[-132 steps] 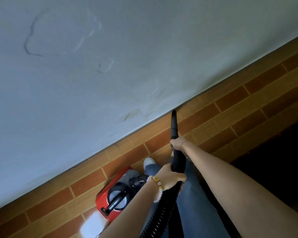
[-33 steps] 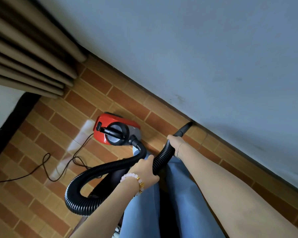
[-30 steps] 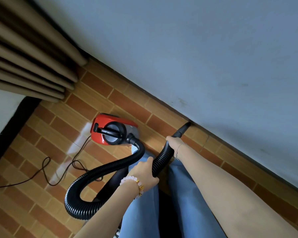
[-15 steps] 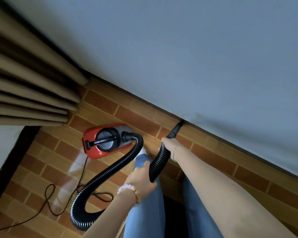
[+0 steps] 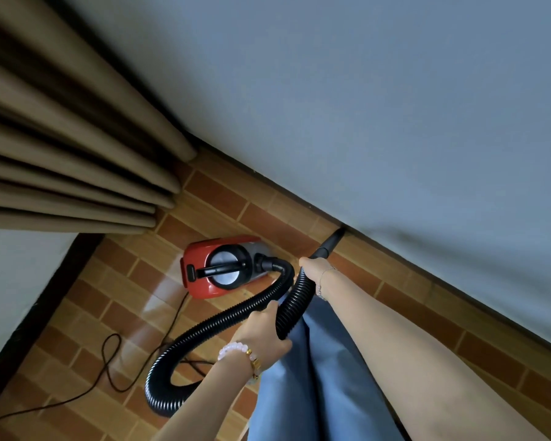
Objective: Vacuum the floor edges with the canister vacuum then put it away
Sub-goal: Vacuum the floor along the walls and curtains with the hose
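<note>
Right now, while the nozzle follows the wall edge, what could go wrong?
The power cord lies in loose loops on the tile floor behind the red canister vacuum; it may snag or trip a step. The hose is sharply looped, so pulling further may tip the canister.

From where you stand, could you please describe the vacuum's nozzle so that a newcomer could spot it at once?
Find the grey wall where it meets the brick-patterned floor. Pressed into that seam, ahead of the right hand, is the nozzle. Unlike the ribbed hose behind it, it is smooth, black and tapered.
</note>
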### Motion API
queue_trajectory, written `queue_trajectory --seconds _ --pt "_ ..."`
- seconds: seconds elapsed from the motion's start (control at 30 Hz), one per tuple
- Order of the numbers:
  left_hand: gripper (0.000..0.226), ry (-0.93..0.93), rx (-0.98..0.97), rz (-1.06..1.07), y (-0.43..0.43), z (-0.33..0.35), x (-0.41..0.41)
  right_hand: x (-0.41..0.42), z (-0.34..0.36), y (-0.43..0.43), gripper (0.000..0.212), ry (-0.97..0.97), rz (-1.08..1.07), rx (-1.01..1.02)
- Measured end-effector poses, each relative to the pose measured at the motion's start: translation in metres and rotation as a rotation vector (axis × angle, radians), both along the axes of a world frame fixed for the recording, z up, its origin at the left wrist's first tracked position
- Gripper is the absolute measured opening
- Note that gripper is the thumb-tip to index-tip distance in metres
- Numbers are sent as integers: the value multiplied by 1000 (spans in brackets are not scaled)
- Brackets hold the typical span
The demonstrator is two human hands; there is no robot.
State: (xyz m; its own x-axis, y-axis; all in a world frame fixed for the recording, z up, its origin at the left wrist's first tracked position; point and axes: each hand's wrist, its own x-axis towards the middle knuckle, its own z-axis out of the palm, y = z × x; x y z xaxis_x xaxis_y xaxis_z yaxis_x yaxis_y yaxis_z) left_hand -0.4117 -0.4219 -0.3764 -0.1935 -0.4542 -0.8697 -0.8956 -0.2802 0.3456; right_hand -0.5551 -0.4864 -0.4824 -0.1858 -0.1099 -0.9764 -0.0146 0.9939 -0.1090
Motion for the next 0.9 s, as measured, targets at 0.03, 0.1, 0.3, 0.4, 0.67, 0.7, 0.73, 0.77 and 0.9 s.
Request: queue_trajectory --seconds 0.03,0.1,0.3,0.4,0.67,0.7,0.73,0.77,0.9 --pt "27 -2 1 4 -2 0 1 3 4 -2 45 -13 2 13" --pt "26 -1 7 17 -6 2 3 6 6 -7 47 -21 -2 24" --pt "31 -7 -22 50 -27 5 12 11 9 -29 46 -21 16 35" --pt "31 -6 -35 55 -39 7 17 18 12 -42 43 -38 -1 44" --pt "27 -23 -61 31 -71 5 56 63 2 -72 50 5 -11 54" --pt "26 -21 -53 24 -75 3 64 70 1 -76 48 8 -26 53" --pt "25 -11 -48 26 -79 1 74 77 2 -79 47 20 -26 52" --pt "27 1 -45 32 -84 -1 83 84 1 -82 47 25 -31 51" --pt "40 26 -30 5 -101 -7 123 123 -4 -94 49 56 -58 25"
